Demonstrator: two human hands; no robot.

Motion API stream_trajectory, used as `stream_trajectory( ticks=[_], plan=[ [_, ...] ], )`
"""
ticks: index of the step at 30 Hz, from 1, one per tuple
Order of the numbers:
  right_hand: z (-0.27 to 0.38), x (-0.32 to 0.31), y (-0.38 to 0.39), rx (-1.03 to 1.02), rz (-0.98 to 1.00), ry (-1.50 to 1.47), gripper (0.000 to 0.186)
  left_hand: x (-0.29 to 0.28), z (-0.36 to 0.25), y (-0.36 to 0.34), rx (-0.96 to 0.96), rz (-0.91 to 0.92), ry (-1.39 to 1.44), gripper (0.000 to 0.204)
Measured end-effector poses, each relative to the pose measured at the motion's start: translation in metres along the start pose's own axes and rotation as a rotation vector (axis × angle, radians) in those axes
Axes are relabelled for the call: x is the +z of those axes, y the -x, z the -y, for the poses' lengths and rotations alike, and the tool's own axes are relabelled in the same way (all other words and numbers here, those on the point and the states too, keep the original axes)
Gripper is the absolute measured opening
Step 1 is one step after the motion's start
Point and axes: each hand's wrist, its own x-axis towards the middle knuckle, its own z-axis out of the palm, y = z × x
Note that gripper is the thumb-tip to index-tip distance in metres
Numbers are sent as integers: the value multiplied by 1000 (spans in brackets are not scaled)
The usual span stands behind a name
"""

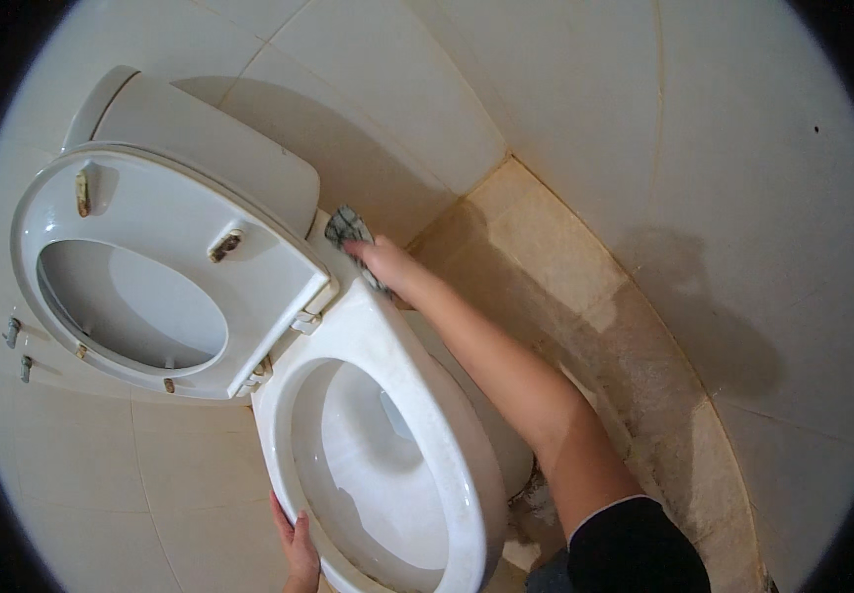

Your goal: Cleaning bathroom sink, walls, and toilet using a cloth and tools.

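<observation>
A grey-green patterned cloth (346,227) is gripped in my right hand (384,261) and pressed to the back corner of the white toilet bowl (462,465), beside the cistern (214,128). My right fingers are closed round it, partly hidden by the cloth. At the bowl's lower left side, my left hand (298,555) rests against the outer edge of the rim, fingers stretched out and thumb apart. The raised seat and lid (150,222) lean back against the cistern, with brown-stained bumpers on the seat's underside. Water stands at the bottom of the bowl.
Pale wall tiles (368,69) surround the toilet. Stained beige floor tiles (536,247) run along the right side, with dark dirt near the toilet's base. Two small metal valves (14,333) stick out from the wall at far left.
</observation>
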Motion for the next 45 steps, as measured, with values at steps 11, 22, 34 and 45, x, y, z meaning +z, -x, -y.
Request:
stream_trajectory(
  ticks=[11, 22, 34, 45],
  plan=[
    [-79, -58, 293, -478, -7, 63, 47, 2, -6, -1, -24, 4, -116, 64],
    [-159, -55, 250, 57, -221, -96, 54, 7, -10, 4, -46, -2, -113, 61],
    [-73, -60, 128, 34, 182, 349, 36, 14, -17, 5, -61, 0, -136, 63],
    [-146, -26, 69, 99, -250, 450, 41, 10, -14, 3, -53, 26, -143, 62]
  ],
)
